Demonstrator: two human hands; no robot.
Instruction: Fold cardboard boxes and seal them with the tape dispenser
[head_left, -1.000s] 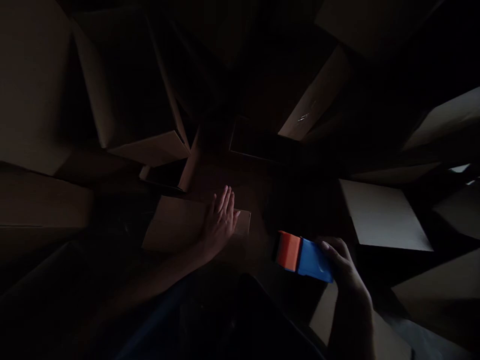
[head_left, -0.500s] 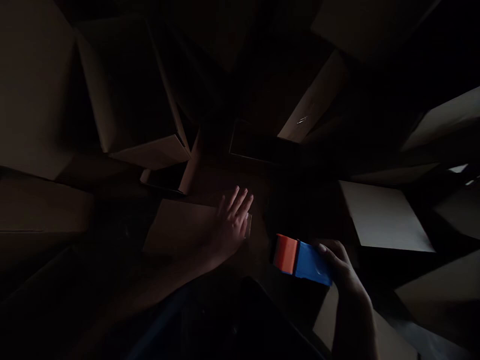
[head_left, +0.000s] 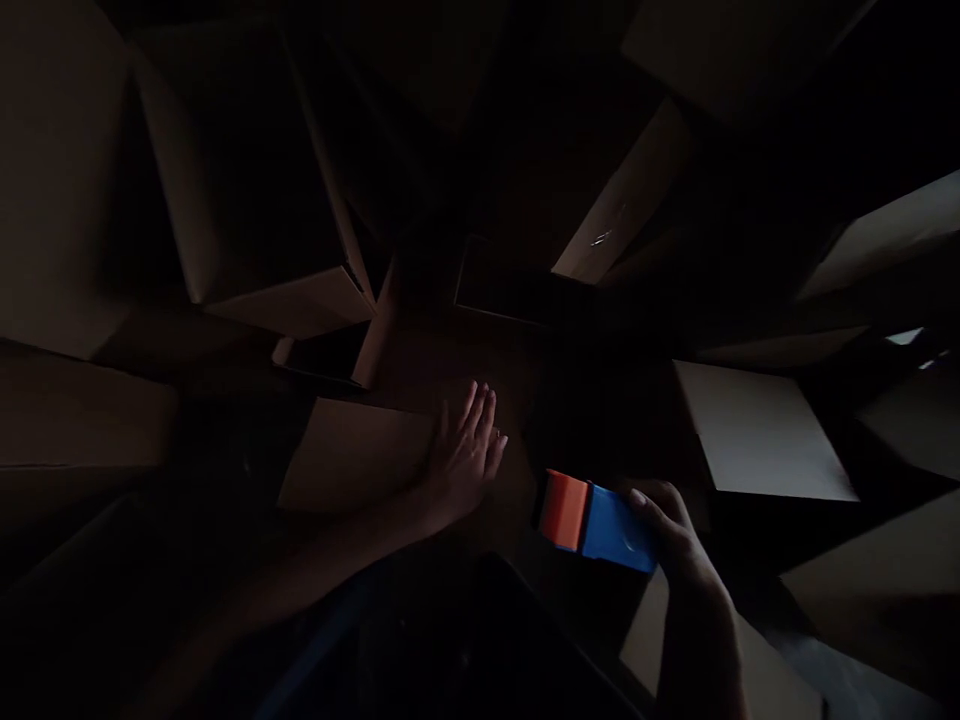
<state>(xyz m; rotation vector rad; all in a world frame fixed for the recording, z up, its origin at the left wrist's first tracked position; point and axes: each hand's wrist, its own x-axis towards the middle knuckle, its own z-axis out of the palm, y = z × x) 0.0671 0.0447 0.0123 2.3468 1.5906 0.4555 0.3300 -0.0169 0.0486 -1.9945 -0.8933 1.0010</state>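
Note:
My left hand point(head_left: 466, 455) lies with its fingers stretched out at the right end of a flat brown cardboard piece point(head_left: 360, 450), which looks like a box flap or top. To its right, my right hand point(head_left: 671, 530) grips a blue and orange block-shaped object point(head_left: 616, 530) by its blue end, thumb on top. The orange end points left towards my left hand, with a gap between them. The dim light hides the object's exact kind and its underside.
Around me stand several cardboard boxes in deep shadow. An open box point(head_left: 289, 305) is at the upper left, a tall box point(head_left: 52, 180) at the far left. A pale box point(head_left: 765, 430) lies to the right, and another cardboard piece point(head_left: 772, 670) is below my right wrist.
My left hand has turned slightly, its little-finger side and thumb shifting a little over the cardboard. The right hand and its object appear slightly further left, as does the whole scene.

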